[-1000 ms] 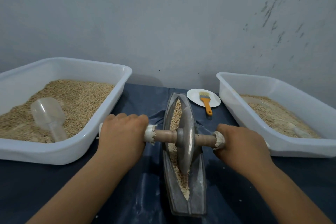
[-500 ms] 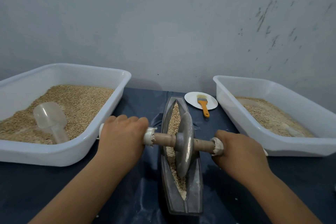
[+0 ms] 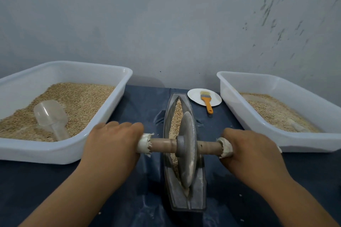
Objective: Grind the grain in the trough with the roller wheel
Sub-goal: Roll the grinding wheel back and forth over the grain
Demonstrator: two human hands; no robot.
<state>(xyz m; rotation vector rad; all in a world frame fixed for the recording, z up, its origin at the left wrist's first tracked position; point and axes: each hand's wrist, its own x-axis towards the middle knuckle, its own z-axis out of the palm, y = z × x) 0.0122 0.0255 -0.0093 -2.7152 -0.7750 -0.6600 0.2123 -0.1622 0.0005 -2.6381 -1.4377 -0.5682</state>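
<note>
A grey boat-shaped metal trough [image 3: 201, 186] lies lengthwise on the dark blue cloth, with tan grain [image 3: 177, 114] in its groove. A grey metal roller wheel [image 3: 188, 145] stands on edge in the groove, toward the near half of the trough. A wooden axle [image 3: 162, 145] runs through it, with white wrapped ends. My left hand [image 3: 112, 145] grips the left end of the axle. My right hand [image 3: 251, 151] grips the right end. The grain under the wheel is hidden.
A white tub [image 3: 110, 116] of grain with a clear plastic scoop [image 3: 50, 116] stands at the left. A second white tub [image 3: 276, 125] with paler grain stands at the right. Behind the trough, a white plate [image 3: 195, 96] carries an orange-handled brush [image 3: 207, 100]. A grey wall rises behind.
Both hands have pulled the axle toward me, and the wheel has rolled nearer along the trough. More grain shows at the far end of the groove.
</note>
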